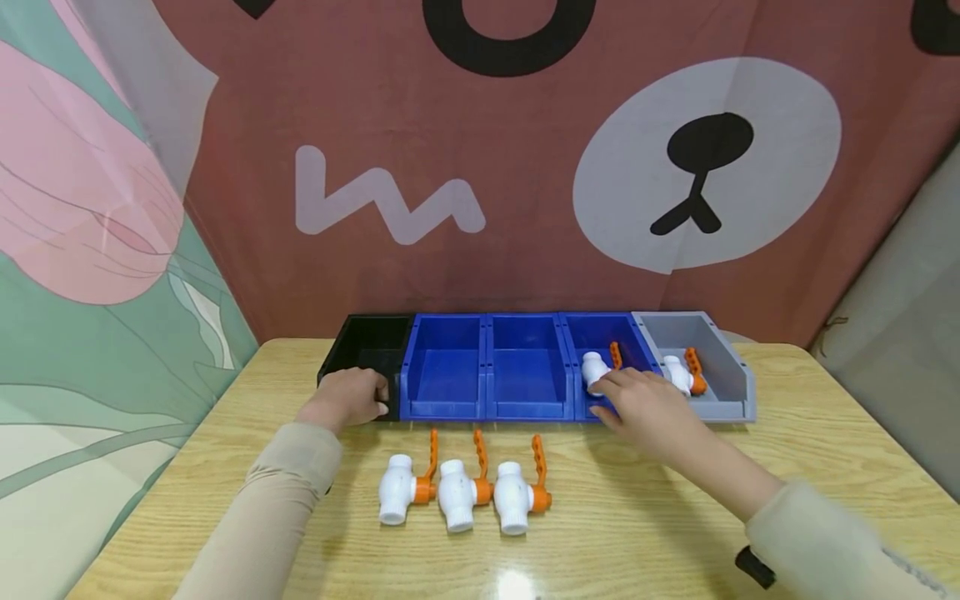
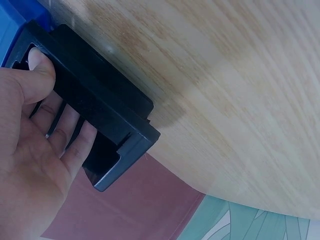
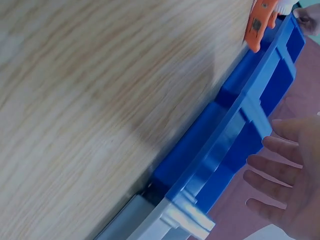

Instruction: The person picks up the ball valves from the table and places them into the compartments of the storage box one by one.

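My left hand (image 1: 351, 398) holds the front wall of the black bin (image 2: 105, 95), thumb at the rim and the other fingers reaching inside. Over the front of the right-hand blue bin (image 1: 588, 327) is my right hand (image 1: 648, 408). Its fingers are spread and loosely extended, with nothing held in the right wrist view. A white ball valve (image 1: 595, 372) with an orange handle lies in that bin, close by the fingertips and partly covered by the hand. Another white ball valve (image 1: 677, 375) lies in the grey bin (image 1: 738, 387) beside it.
Three more white valves with orange handles, a left one (image 1: 395, 492), a middle one (image 1: 456, 496) and a right one (image 1: 513, 500), lie in a row on the wooden table (image 1: 600, 542). Two further blue bins (image 1: 450, 383) stand between the hands. A printed cloth (image 1: 525, 208) hangs behind.
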### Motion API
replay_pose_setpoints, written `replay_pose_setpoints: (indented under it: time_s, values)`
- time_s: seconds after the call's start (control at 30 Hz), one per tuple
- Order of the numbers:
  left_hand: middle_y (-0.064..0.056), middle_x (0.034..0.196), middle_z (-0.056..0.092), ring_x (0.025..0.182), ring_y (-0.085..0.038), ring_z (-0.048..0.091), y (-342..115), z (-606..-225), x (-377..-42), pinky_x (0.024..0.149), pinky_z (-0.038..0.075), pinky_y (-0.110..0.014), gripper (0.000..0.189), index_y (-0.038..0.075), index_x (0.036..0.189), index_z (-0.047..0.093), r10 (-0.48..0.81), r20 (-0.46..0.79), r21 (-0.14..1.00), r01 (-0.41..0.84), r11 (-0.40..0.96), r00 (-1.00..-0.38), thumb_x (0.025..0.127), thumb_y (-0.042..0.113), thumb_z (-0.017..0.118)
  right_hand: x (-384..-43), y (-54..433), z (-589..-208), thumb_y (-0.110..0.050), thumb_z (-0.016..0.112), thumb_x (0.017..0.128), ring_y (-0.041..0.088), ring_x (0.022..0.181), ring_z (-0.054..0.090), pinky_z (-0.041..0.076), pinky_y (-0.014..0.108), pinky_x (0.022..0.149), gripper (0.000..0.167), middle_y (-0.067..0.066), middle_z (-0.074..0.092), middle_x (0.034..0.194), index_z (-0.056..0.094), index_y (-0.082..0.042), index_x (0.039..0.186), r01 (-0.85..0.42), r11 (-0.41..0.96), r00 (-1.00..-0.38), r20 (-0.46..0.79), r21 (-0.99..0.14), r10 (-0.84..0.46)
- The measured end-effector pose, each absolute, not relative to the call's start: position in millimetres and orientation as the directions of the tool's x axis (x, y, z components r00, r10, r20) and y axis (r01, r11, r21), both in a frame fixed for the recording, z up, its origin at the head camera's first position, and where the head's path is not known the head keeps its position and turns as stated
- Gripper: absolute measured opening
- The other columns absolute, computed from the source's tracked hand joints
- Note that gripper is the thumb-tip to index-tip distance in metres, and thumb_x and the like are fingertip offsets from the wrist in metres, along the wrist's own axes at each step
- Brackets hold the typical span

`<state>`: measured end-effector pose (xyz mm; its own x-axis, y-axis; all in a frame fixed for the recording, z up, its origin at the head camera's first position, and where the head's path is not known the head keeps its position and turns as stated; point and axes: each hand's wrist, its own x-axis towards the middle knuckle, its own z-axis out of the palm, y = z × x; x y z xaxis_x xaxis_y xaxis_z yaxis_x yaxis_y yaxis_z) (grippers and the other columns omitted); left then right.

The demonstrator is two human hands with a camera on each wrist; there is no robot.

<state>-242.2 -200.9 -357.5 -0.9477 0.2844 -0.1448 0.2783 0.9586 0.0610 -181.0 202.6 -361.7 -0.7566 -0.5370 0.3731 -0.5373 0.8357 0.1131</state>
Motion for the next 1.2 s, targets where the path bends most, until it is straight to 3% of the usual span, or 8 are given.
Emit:
replay_pose_setpoints:
  time_s: [0.2, 0.43, 0.73, 1.2]
  values:
    - [-0.001, 0.093, 0.068, 0.080, -0.020, 0.059, -200, -355, -239, 0.078, 0.053, -0.043, 0.007, 0.016, 0.094, 0.071, 0.285, -0.150, 0.066, 0.278, 0.958, -0.947, 0.090, 0.022, 0.074, -172, 191, -362, -0.022, 0.080, 0.084, 0.028, 0.096, 0.067, 0.055, 0.046, 0.080, 0.027, 0.007, 0.070, 0.101, 0.073, -0.006, 0.105, -0.565, 0.816, -0.732, 0.382, 0.121, -0.564]
    - [-0.001, 0.093, 0.068, 0.080, -0.020, 0.059, -200, -355, -240, 0.078, 0.053, -0.044, 0.007, 0.016, 0.094, 0.072, 0.296, -0.148, 0.065, 0.289, 0.955, -0.944, 0.091, 0.021, 0.073, -165, 179, -365, -0.024, 0.078, 0.087, 0.028, 0.100, 0.067, 0.052, 0.050, 0.089, 0.026, 0.007, 0.071, 0.104, 0.073, -0.008, 0.107, -0.570, 0.821, -0.756, 0.367, 0.037, -0.542]
    - [-0.001, 0.091, 0.067, 0.079, -0.019, 0.058, -199, -355, -240, 0.077, 0.053, -0.042, 0.006, 0.016, 0.093, 0.071, 0.281, -0.157, 0.055, 0.276, 0.960, -0.947, 0.091, 0.021, 0.073, -160, 164, -367, -0.025, 0.077, 0.088, 0.025, 0.098, 0.067, 0.055, 0.045, 0.085, 0.025, 0.004, 0.071, 0.104, 0.073, -0.009, 0.107, -0.599, 0.801, -0.741, 0.371, 0.012, -0.560]
    - [-0.002, 0.094, 0.068, 0.082, -0.020, 0.060, -200, -357, -242, 0.078, 0.054, -0.044, 0.007, 0.017, 0.094, 0.071, 0.289, -0.148, 0.045, 0.285, 0.957, -0.946, 0.090, 0.023, 0.073, -148, 148, -369, -0.029, 0.073, 0.091, 0.024, 0.103, 0.065, 0.052, 0.048, 0.091, 0.025, 0.002, 0.070, 0.109, 0.072, -0.012, 0.110, -0.639, 0.767, -0.735, 0.335, -0.055, -0.589]
